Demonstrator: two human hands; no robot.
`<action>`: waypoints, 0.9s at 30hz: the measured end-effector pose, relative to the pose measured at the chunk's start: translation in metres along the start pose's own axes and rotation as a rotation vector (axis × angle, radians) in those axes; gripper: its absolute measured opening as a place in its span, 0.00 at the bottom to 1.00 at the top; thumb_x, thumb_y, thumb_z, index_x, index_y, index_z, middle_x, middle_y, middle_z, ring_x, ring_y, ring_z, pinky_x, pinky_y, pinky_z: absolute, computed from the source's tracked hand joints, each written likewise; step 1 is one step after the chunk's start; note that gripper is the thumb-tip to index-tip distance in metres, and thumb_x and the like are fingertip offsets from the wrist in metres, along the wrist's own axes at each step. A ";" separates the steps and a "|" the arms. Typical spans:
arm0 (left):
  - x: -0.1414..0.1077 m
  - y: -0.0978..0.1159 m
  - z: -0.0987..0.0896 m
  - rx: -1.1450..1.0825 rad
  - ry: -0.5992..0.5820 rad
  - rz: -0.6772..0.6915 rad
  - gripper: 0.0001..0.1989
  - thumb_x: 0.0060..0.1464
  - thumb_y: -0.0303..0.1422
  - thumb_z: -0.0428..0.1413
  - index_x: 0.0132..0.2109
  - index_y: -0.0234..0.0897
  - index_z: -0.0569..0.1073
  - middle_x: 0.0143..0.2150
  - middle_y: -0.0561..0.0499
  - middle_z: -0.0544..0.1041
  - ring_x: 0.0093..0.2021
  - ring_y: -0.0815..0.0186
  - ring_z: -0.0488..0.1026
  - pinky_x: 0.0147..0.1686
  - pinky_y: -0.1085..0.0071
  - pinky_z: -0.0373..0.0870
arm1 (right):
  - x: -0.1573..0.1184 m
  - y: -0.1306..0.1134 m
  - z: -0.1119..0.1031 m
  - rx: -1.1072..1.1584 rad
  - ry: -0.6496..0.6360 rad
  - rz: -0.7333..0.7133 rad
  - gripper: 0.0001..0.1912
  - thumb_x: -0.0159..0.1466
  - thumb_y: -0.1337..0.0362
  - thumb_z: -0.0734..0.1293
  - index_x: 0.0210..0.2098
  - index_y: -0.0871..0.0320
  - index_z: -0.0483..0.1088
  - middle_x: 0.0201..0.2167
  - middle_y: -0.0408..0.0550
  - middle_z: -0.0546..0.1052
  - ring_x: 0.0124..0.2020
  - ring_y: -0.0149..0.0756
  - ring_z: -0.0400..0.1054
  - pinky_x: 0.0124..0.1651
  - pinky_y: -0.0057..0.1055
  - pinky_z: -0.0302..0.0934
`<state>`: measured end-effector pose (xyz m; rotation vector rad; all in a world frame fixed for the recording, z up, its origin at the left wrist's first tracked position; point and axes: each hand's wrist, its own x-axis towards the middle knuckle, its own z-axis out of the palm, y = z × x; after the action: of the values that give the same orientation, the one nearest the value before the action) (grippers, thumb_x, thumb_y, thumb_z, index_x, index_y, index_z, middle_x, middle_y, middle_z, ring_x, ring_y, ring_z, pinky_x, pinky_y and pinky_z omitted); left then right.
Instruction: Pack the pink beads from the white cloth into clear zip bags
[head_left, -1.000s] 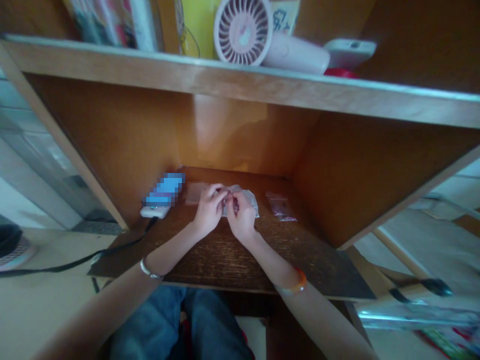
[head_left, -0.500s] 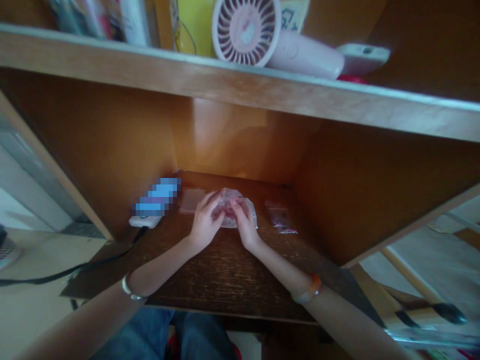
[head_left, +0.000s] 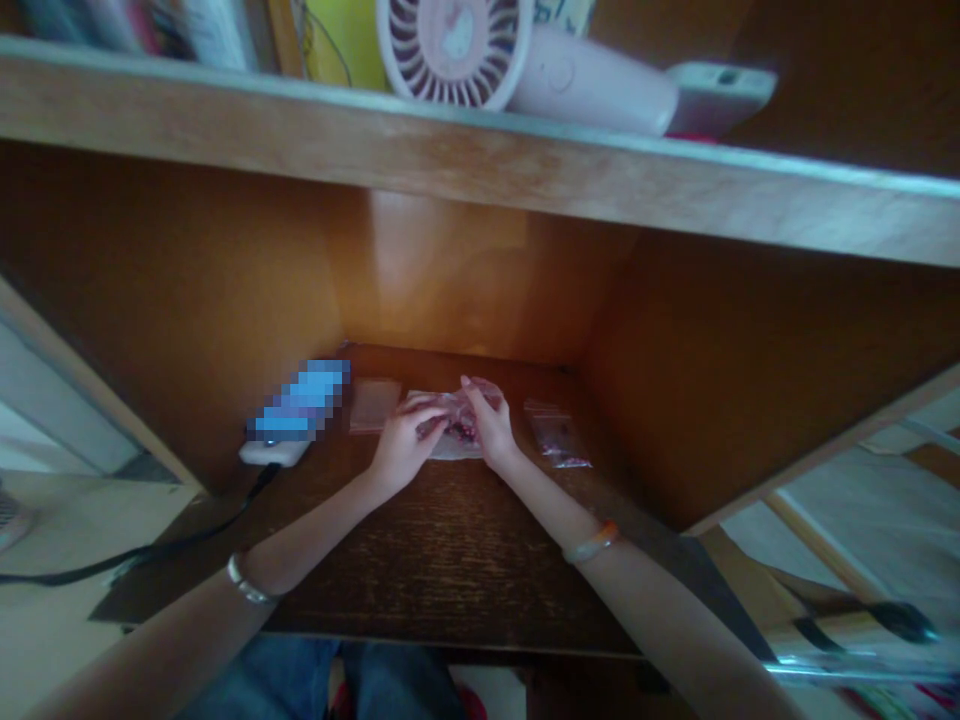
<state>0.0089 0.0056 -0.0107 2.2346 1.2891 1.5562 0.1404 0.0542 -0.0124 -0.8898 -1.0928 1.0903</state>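
Both hands meet over a clear plastic bag (head_left: 459, 450) with small red and dark beads in it, on the dark wooden desktop (head_left: 450, 540). My left hand (head_left: 405, 440) has its fingers bent onto the bag's left side, thumb and fingertips close together. My right hand (head_left: 491, 425) grips the bag's right side, its thumb lying along the plastic. Left of the hands lies a flat clear packet (head_left: 375, 405). To the right is a small zip bag (head_left: 559, 437) with little dark and coloured bits along its bottom. The fingers partly hide the bag's contents.
A phone with a blurred screen (head_left: 304, 400) leans at the left on a white block (head_left: 274, 452) with a black cable (head_left: 187, 538). Overhead runs a shelf edge (head_left: 480, 160), bearing a pink handheld fan (head_left: 592, 80). Wooden side walls enclose the space.
The bag has been spread flatter and the beads show more plainly. My left hand has shifted slightly left, and my right thumb has moved up along the plastic. The camera view has shifted slightly.
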 end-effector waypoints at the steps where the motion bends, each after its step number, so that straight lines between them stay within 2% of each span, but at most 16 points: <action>1: 0.001 -0.001 0.000 -0.005 -0.018 -0.028 0.04 0.54 0.27 0.54 0.35 0.37 0.74 0.39 0.48 0.76 0.42 0.62 0.73 0.45 0.62 0.71 | 0.002 0.001 -0.002 -0.001 0.044 -0.012 0.22 0.52 0.51 0.70 0.40 0.58 0.63 0.31 0.45 0.73 0.31 0.32 0.69 0.34 0.29 0.64; 3: 0.002 -0.002 -0.001 -0.008 -0.036 -0.087 0.02 0.52 0.27 0.56 0.35 0.37 0.72 0.38 0.49 0.75 0.41 0.62 0.73 0.44 0.62 0.70 | 0.005 0.003 -0.006 -0.023 0.085 -0.070 0.25 0.51 0.54 0.71 0.42 0.58 0.61 0.31 0.45 0.73 0.32 0.32 0.69 0.37 0.30 0.64; 8: 0.006 -0.007 0.007 -0.023 -0.099 -0.114 0.24 0.46 0.33 0.61 0.50 0.36 0.64 0.48 0.43 0.72 0.47 0.58 0.71 0.47 0.60 0.68 | 0.006 0.007 -0.014 -0.222 -0.021 -0.327 0.28 0.54 0.57 0.69 0.50 0.57 0.57 0.30 0.42 0.71 0.31 0.32 0.68 0.37 0.31 0.63; 10: 0.008 -0.011 0.013 -0.020 -0.154 -0.117 0.28 0.45 0.33 0.61 0.53 0.36 0.61 0.49 0.42 0.71 0.47 0.57 0.71 0.47 0.59 0.68 | 0.005 0.009 -0.016 -0.302 -0.085 -0.383 0.30 0.55 0.58 0.68 0.53 0.56 0.55 0.32 0.43 0.71 0.32 0.33 0.68 0.37 0.31 0.64; 13: 0.011 -0.016 0.017 -0.056 -0.200 -0.178 0.27 0.46 0.32 0.60 0.53 0.35 0.61 0.47 0.42 0.72 0.44 0.57 0.73 0.45 0.59 0.69 | 0.003 0.011 -0.017 -0.403 -0.142 -0.423 0.33 0.55 0.59 0.68 0.56 0.55 0.53 0.34 0.45 0.72 0.34 0.34 0.68 0.38 0.32 0.64; 16: 0.011 -0.016 0.015 -0.187 -0.240 -0.230 0.23 0.47 0.30 0.58 0.51 0.36 0.62 0.48 0.42 0.73 0.44 0.59 0.74 0.44 0.61 0.70 | 0.001 0.010 -0.017 -0.455 -0.185 -0.469 0.37 0.54 0.60 0.68 0.59 0.55 0.50 0.38 0.47 0.71 0.39 0.36 0.68 0.44 0.35 0.65; 19: 0.009 -0.013 0.011 -0.252 -0.260 -0.231 0.22 0.46 0.30 0.58 0.50 0.36 0.63 0.49 0.42 0.73 0.46 0.59 0.73 0.46 0.62 0.69 | -0.002 0.007 -0.015 -0.456 -0.244 -0.499 0.39 0.55 0.62 0.67 0.62 0.55 0.47 0.44 0.49 0.70 0.44 0.37 0.67 0.49 0.35 0.64; 22: 0.007 -0.011 0.010 -0.223 -0.257 -0.239 0.24 0.45 0.28 0.58 0.51 0.35 0.63 0.48 0.42 0.74 0.45 0.59 0.74 0.46 0.62 0.69 | -0.007 0.004 -0.012 -0.473 -0.291 -0.518 0.41 0.55 0.63 0.66 0.64 0.54 0.44 0.49 0.50 0.70 0.47 0.36 0.68 0.51 0.35 0.64; 27: 0.006 -0.016 0.013 -0.250 -0.243 -0.228 0.24 0.44 0.26 0.58 0.50 0.36 0.63 0.51 0.43 0.73 0.47 0.59 0.73 0.48 0.62 0.68 | -0.013 0.002 -0.010 -0.512 -0.314 -0.499 0.41 0.57 0.62 0.65 0.65 0.56 0.42 0.49 0.50 0.71 0.46 0.36 0.69 0.51 0.33 0.65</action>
<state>0.0112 0.0244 -0.0216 1.9733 1.1615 1.2455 0.1485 0.0417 -0.0196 -0.7825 -1.7937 0.5432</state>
